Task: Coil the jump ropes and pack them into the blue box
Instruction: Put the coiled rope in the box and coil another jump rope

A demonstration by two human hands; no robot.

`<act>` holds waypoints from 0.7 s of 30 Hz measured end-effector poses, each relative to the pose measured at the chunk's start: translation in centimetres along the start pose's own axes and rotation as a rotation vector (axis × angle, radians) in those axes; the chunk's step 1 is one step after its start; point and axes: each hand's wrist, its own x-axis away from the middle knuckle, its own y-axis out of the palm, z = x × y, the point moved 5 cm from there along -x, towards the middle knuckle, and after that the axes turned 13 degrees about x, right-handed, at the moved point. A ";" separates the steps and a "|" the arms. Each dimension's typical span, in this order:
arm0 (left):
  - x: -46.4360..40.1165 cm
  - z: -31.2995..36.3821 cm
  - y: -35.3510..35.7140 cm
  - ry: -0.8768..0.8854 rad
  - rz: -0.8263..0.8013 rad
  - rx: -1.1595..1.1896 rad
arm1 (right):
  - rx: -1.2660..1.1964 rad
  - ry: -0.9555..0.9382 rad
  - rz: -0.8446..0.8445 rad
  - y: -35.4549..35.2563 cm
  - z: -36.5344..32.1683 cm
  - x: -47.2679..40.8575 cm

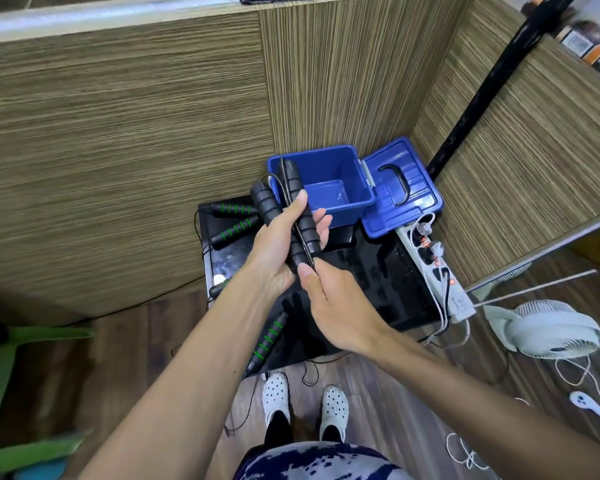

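Black foam handles held above the blue box.

Head view: left hand (278,244) grips two black ribbed handles (300,216) with a thin cord (293,216) lying along them, fingers curled round, just in front of the blue box (321,178). Right hand (336,303) pinches the cord at the handles' lower end, thumb against forefinger. Box stands open, its lid (400,188) flat beside it on the right. Green-striped handles (234,218) lie left of the box on a black tabletop (368,271); another green-striped handle (269,337) lies nearer the person.

Right hand (340,306) fingertips hidden behind black handles (300,216); green stool (32,341) cut by left edge.
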 end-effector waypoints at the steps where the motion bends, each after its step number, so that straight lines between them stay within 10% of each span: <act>1: 0.0 -0.1 0.0 0.011 -0.001 -0.023 | 0.016 0.000 0.007 0.1 0.1 0.0; 21: -1.7 1.1 -2.7 0.214 0.062 -0.385 | -0.069 0.007 -0.190 0.4 3.0 -2.3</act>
